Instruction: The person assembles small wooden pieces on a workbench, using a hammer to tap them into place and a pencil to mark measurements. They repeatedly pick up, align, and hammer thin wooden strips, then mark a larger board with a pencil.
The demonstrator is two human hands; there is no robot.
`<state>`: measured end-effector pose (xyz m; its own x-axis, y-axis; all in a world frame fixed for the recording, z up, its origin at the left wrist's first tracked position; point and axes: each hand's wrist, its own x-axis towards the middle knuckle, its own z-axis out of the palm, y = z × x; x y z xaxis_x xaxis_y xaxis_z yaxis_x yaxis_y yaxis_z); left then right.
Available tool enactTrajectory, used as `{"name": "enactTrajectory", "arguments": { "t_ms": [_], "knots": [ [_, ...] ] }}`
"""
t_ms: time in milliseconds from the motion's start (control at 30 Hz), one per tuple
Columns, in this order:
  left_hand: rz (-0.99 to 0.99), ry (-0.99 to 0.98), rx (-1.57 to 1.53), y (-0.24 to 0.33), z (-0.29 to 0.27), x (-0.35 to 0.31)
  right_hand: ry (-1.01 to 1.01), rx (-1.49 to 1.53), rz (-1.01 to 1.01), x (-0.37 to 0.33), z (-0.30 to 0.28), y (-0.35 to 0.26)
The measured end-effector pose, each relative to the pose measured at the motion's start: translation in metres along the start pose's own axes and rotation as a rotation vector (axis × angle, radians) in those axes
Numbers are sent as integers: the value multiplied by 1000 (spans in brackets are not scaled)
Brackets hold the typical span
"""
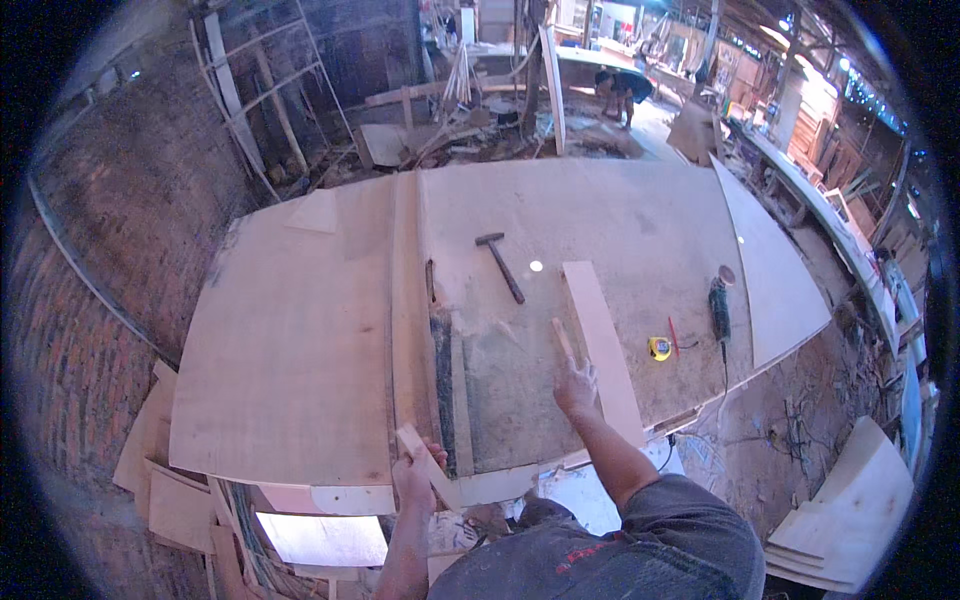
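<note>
My left hand (415,478) is closed around a short pale wooden strip (430,462) at the near edge of the worktable. Out over the table top, my right hand (575,387) grips the near end of a small thin wood strip (560,332) that points away from me. Just right of that hand lies a long, pale, flat board (604,345). Farther off rests a hammer (502,270) with its handle angled toward me. A yellow tape measure (659,348), a red pencil-like stick (673,335) and a corded angle grinder (719,308) lie to the right.
A large plywood sheet (290,350) covers the table's left part, beside a raised lengthwise board (408,290). Another sheet (765,260) overhangs the right side. The grinder's cord (724,385) runs over the near edge. Offcuts (845,515) lie at lower right. A person (625,88) bends over far behind.
</note>
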<state>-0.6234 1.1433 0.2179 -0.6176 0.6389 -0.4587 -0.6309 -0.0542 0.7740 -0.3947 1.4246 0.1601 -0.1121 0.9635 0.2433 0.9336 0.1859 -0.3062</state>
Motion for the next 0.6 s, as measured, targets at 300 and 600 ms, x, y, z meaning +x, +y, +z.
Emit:
{"name": "enactTrajectory", "arguments": {
  "t_ms": [300,600],
  "knots": [
    [36,-159,255,8,-29,-19,-190,55,74,-30,3,34],
    [77,-117,-376,50,61,-27,-424,910,115,-77,-65,1]
  ]
}}
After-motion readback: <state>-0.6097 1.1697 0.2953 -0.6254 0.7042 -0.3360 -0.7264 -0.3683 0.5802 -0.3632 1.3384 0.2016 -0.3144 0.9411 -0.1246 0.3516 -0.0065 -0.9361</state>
